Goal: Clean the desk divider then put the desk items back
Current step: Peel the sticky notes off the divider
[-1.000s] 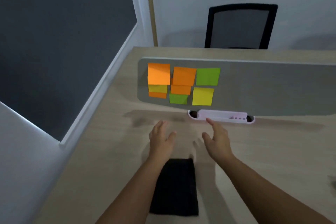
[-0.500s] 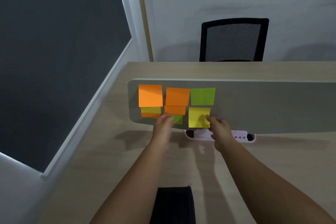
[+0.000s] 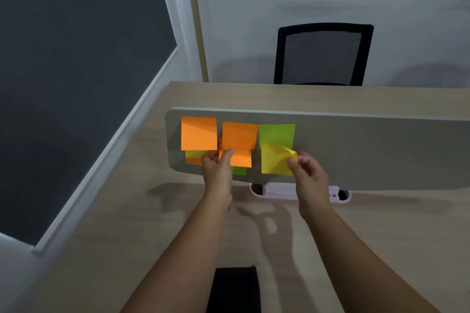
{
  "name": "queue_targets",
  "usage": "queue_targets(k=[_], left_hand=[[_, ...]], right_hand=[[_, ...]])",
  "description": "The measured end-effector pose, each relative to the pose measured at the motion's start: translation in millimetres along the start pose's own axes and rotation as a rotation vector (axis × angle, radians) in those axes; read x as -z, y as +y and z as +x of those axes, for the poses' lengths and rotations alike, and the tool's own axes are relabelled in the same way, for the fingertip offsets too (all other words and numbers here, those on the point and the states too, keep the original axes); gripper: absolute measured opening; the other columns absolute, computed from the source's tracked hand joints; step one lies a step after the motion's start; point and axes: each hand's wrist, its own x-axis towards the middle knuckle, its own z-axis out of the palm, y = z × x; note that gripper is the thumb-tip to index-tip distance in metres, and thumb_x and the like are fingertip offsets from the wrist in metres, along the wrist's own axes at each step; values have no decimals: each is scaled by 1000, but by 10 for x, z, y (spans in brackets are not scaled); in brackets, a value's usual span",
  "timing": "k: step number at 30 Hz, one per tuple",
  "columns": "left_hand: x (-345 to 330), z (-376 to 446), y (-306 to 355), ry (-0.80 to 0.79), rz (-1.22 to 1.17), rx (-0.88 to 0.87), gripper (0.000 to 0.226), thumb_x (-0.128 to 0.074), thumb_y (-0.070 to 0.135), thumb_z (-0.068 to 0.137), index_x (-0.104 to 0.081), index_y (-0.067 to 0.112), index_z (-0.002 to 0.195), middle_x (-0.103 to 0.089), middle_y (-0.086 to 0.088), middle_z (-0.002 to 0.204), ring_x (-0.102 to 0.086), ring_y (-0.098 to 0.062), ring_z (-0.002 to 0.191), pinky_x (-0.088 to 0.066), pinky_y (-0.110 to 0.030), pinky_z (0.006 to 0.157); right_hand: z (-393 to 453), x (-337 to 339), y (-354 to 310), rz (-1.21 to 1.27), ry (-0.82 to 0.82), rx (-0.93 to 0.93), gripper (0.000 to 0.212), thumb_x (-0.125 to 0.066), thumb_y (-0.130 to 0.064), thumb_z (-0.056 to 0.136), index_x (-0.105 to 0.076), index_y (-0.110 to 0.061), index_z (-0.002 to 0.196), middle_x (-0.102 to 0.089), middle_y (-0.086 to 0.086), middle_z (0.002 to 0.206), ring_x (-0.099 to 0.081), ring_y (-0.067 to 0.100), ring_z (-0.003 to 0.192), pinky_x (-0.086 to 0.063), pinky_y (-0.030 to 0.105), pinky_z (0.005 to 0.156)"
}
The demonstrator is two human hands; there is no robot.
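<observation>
A grey desk divider (image 3: 368, 150) stands across the wooden desk (image 3: 132, 223). Several sticky notes in orange, green and yellow cover its left part. My right hand (image 3: 309, 175) pinches the right edge of the yellow sticky note (image 3: 274, 160), whose upper right corner is folded away from the divider. My left hand (image 3: 218, 168) pinches the left edge of a small orange sticky note (image 3: 241, 159) in the lower row. A large orange note (image 3: 199, 133) and a green note (image 3: 277, 134) stay flat above.
A pale pink desk organiser (image 3: 279, 189) sits at the divider's foot, partly behind my right wrist. A black cloth (image 3: 234, 290) lies at the desk's near edge. A black mesh chair (image 3: 321, 54) stands beyond the desk. A dark window (image 3: 76, 71) fills the left.
Both hands rose from the desk near the cloth to the divider. They now grip notes, and the yellow note's corner has peeled off.
</observation>
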Motion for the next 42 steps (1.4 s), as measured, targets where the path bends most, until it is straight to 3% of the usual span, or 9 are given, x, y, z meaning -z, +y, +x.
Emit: queue_targets(k=[4, 7, 16, 21, 25, 28, 34, 37, 42], left_hand=[[-3, -6, 81, -2, 15, -12, 40, -71, 33, 83, -57, 10, 112, -64, 0, 103, -59, -18, 94, -41, -30, 80], [-20, 5, 139, 8, 16, 19, 36, -72, 30, 83, -58, 9, 108, -63, -1, 99, -58, -19, 88, -41, -33, 80], [40, -72, 43, -4, -20, -50, 28, -69, 9, 85, -46, 14, 101, -62, 5, 90, -59, -10, 83, -44, -26, 73], [15, -121, 44, 28, 50, -133, 25, -67, 21, 87, -53, 21, 109, -62, 2, 99, -59, -15, 89, -43, -25, 67], [-20, -121, 37, -17, 65, -175, 21, -71, 39, 79, -62, 41, 98, -56, 4, 118, -58, -14, 103, -48, -32, 84], [-36, -78, 58, 30, 106, -146, 25, -71, 57, 67, -59, 42, 84, -53, -2, 122, -56, -22, 107, -48, -39, 87], [-11, -47, 61, -45, 29, -98, 17, -67, 46, 83, -57, 34, 89, -52, -6, 128, -55, -18, 108, -40, -23, 75], [-6, -74, 41, -71, 0, -120, 13, -66, 36, 87, -54, 29, 84, -54, -4, 119, -53, -15, 97, -40, -23, 71], [114, -75, -135, -39, -45, -135, 23, -62, 22, 91, -49, 21, 73, -47, 2, 75, -41, -12, 70, -32, -25, 65]], right_hand=[[27, -144, -184, 108, 57, 39, 16, -64, -6, 87, -62, -18, 76, -65, 6, 91, -59, 11, 83, -47, 25, 79], [8, -180, -161, 198, 124, -19, 17, -63, -6, 87, -61, -18, 75, -62, 0, 80, -54, 10, 77, -44, 24, 75], [32, -256, -159, 242, 158, -67, 17, -62, -5, 87, -59, -15, 74, -60, 2, 77, -52, 13, 74, -42, 28, 73], [72, -347, -203, 260, 162, -40, 20, -63, -2, 85, -58, -15, 71, -58, 2, 74, -52, 11, 69, -43, 24, 68], [125, -377, -186, 274, 201, -61, 18, -68, -1, 80, -60, -16, 77, -63, 7, 84, -58, 21, 81, -48, 35, 77], [148, -367, -201, 305, 228, -73, 29, -67, 6, 79, -53, -19, 85, -60, 4, 82, -58, 17, 76, -49, 31, 76], [152, -254, -204, 327, 150, -169, 30, -66, 10, 79, -57, -15, 93, -64, 8, 84, -62, 25, 83, -50, 39, 85], [26, -124, -68, 323, 189, -205, 33, -60, 10, 83, -58, -8, 111, -66, 6, 88, -63, 20, 81, -52, 34, 78], [-170, 65, 215, 360, 155, -311, 38, -53, 12, 86, -56, -2, 120, -65, 12, 100, -60, 20, 84, -48, 30, 73]])
